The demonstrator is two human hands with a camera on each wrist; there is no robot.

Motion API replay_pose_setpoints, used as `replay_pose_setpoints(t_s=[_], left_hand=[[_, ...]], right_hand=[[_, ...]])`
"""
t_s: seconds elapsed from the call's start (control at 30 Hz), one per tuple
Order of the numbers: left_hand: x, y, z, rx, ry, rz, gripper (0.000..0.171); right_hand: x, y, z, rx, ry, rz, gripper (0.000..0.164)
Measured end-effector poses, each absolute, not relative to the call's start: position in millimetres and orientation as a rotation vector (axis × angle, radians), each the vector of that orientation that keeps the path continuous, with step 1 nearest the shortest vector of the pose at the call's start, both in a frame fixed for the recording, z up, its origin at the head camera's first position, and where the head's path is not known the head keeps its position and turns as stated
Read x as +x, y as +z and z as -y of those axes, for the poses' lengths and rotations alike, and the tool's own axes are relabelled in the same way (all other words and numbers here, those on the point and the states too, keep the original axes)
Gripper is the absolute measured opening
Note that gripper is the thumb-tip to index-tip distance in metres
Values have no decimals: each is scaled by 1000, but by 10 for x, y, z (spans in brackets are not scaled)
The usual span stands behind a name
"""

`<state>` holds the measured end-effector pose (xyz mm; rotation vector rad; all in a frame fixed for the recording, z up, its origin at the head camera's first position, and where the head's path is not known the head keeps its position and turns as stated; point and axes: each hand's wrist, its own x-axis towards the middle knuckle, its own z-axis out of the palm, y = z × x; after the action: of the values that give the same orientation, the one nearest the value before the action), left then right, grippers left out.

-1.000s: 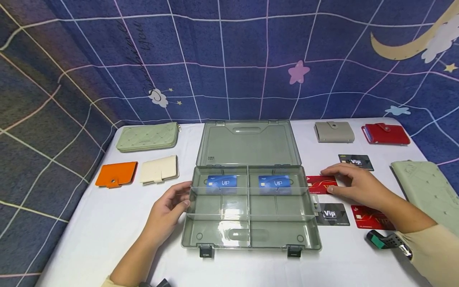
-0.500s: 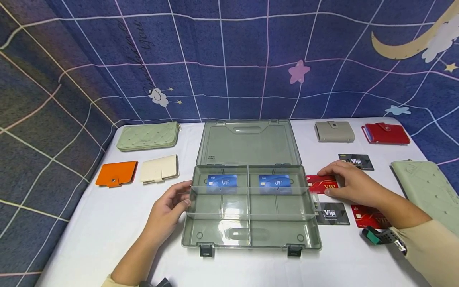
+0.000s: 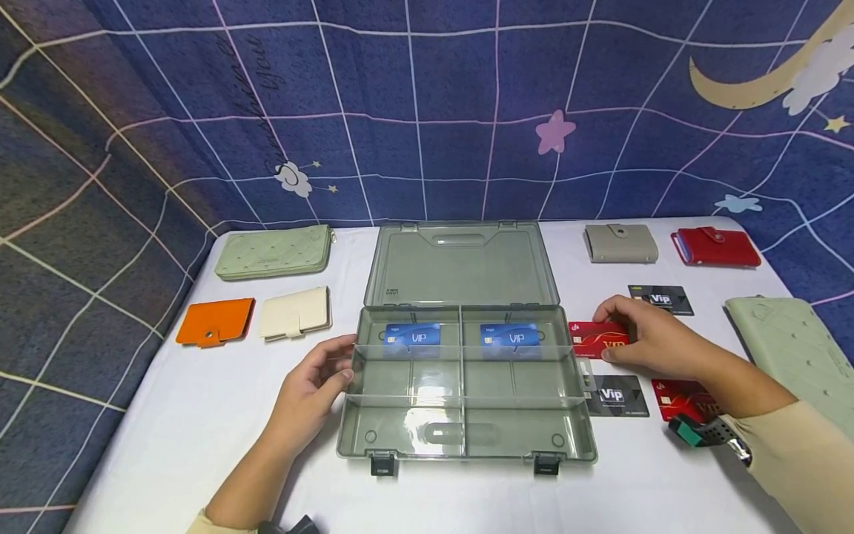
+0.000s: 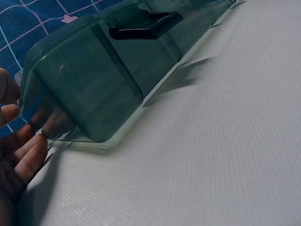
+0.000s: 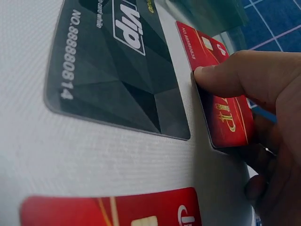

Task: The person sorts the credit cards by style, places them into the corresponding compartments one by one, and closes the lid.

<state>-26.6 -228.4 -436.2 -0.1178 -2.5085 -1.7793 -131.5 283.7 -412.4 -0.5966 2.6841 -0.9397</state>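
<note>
My right hand [image 3: 643, 335] pinches a red VIP card [image 5: 188, 40] across its width, with the thumb on the near edge and fingers at the far edge. This card lies just right of the grey translucent divided box [image 3: 467, 461]. My left hand [image 3: 313, 386] rests against the box's left wall, its fingers loosely bent and touching the side. Blue VIP cards [image 3: 412, 335] [image 3: 510, 335] lie in the two back compartments. Close to my right hand are a black Vip card [image 3: 620, 397], a second red card [image 3: 683, 400] and another black card [image 3: 667, 300].
Green [image 3: 273, 252], orange [image 3: 215, 322] and cream [image 3: 295, 313] wallets lie left of the box. At right are a grey card holder [image 3: 620, 243], a red card holder [image 3: 717, 247] and a large green wallet [image 3: 790, 341]. The box lid [image 3: 462, 267] lies open behind.
My right hand has slid slightly left along the red card, and its thumb and fingers have closed on the edges. My left hand and the box stay put.
</note>
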Motion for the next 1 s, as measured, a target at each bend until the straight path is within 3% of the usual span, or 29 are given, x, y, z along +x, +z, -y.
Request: replay_pose_setpoints(t_s=[0.3,1.0], left_hand=[[-294,-4385,2287,-137,-1780,2492,48],[-268,-4378,2307,-111,-1758,2521,48]], right_hand=[[-1342,-4052,-2838,-575,-938,-2710,31],[-1433,-3736,-2892,-592,-989,-2728,22]])
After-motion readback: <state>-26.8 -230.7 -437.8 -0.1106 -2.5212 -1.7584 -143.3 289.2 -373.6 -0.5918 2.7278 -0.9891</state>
